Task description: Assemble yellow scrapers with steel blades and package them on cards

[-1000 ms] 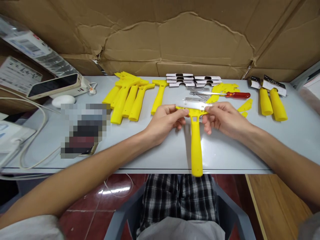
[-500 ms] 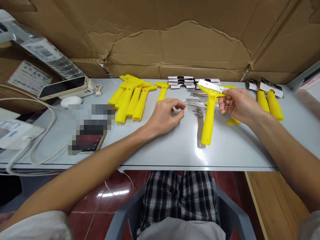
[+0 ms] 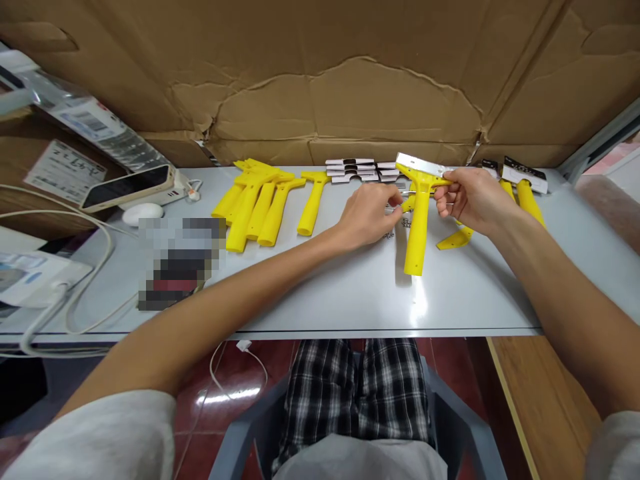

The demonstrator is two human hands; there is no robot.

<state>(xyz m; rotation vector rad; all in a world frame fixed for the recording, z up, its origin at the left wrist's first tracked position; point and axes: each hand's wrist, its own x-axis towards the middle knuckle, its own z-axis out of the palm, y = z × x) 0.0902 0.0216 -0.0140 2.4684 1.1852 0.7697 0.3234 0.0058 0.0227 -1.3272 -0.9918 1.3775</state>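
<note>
My right hand (image 3: 473,199) pinches a yellow scraper (image 3: 416,227) by the right end of its head and holds it upright over the table, handle down. A silvery metal blade strip (image 3: 421,164) lies along the top of that head. Just left of the scraper, my left hand (image 3: 373,212) has its fingers curled, thumb and fingertips at the end of a small yellow plastic piece (image 3: 409,203), partly hidden behind the scraper. Small screws (image 3: 389,235) lie scattered below the left fingertips. Another curved yellow piece (image 3: 455,239) rests below my right hand.
Several yellow scraper handles (image 3: 245,213) are heaped at left, with a single handle (image 3: 313,203) beside them. Black-and-white blade sleeves (image 3: 353,170) are stacked at the back. Sleeved scrapers (image 3: 530,200) lie at right. A phone (image 3: 127,187), cables (image 3: 107,247) and a cardboard wall (image 3: 380,100) border the table.
My left hand has moved right, over the metal strips and up to the small yellow piece beside the scraper. My right hand still holds the scraper in nearly the same pose. The view has shifted slightly.
</note>
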